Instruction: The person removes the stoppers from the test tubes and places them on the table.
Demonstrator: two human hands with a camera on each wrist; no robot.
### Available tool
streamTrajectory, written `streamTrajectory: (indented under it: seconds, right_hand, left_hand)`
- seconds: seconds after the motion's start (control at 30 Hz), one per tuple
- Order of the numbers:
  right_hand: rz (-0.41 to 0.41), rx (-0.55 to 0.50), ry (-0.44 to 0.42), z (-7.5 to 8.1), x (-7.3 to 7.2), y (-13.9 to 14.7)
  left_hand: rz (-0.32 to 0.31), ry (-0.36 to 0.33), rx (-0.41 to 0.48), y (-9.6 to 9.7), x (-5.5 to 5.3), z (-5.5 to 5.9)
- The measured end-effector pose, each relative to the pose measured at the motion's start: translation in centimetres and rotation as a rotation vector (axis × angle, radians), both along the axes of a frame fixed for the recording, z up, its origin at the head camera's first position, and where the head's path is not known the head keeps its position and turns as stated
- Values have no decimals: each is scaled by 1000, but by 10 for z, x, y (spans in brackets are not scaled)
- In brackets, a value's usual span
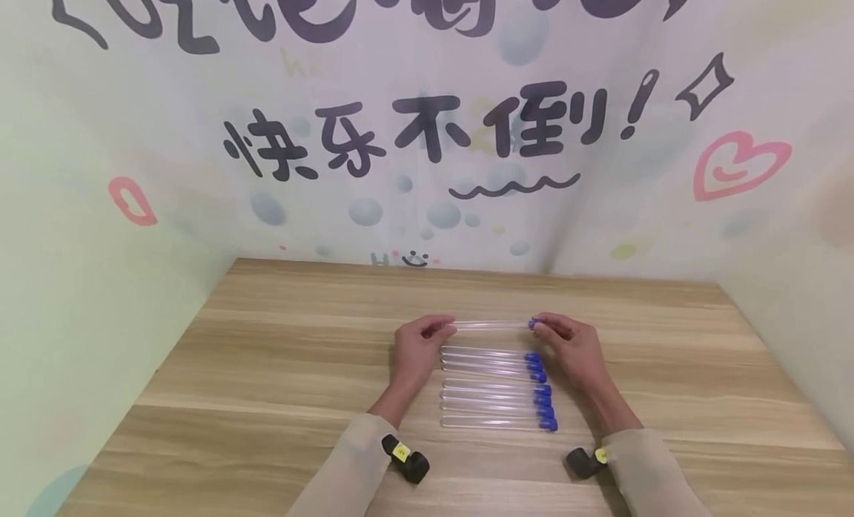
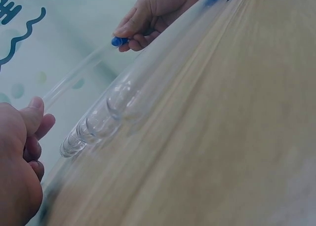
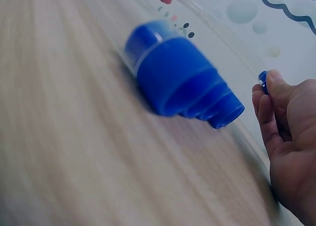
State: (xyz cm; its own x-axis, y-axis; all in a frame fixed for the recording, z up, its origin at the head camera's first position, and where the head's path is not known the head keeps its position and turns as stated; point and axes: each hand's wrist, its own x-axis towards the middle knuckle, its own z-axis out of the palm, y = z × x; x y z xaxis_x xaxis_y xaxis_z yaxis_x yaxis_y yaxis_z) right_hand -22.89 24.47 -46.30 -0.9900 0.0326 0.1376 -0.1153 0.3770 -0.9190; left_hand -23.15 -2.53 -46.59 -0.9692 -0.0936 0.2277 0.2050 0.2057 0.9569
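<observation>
A clear test tube [image 1: 490, 325] with a blue cap spans both hands at the far end of a row. My left hand [image 1: 419, 348] pinches its rounded end between thumb and fingers. At the other end, my right hand [image 1: 579, 348] pinches the blue cap [image 3: 263, 81]. In the left wrist view, this held tube [image 2: 76, 74] appears raised off the table. Nearer to me, several more capped test tubes [image 1: 490, 385] lie side by side, rounded ends left and blue caps [image 3: 173, 78] right. A small gap splits them into groups.
The wood-grain table [image 1: 267, 369] extends around the tubes. A pale printed cloth [image 1: 414, 205] with dark lettering stands behind it and along both sides. Each sleeved wrist carries a small black camera [image 1: 415, 465].
</observation>
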Motion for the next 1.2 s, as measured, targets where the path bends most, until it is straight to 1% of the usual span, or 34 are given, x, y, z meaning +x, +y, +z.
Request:
streamTrajectory:
  seconds: [0.13, 0.3, 0.5, 0.67, 0.9, 1.07, 1.13, 1.2]
  right_hand:
    - [0, -14, 6, -1, 0, 0]
    - [3, -17, 12, -2, 0, 0]
    - [-2, -5, 5, -3, 1, 0]
    - [-3, -10, 13, -2, 1, -1]
    - [5, 11, 18, -3, 0, -2]
    - [-3, 18, 14, -2, 0, -2]
    - [-24, 20, 10, -2, -1, -1]
    - [-46, 25, 1, -2, -1, 0]
  left_hand:
    - [-7, -16, -27, 1, 0, -2]
    - [-19, -18, -86, 0, 1, -4]
    - [-26, 36, -102, -1, 2, -4]
    - [-21, 51, -105, -1, 1, -5]
    - [15, 41, -126, -2, 0, -5]
    - [23, 32, -132, -2, -1, -5]
    - [46, 41, -135, -3, -2, -5]
    - [82, 40, -143, -3, -3, -4]
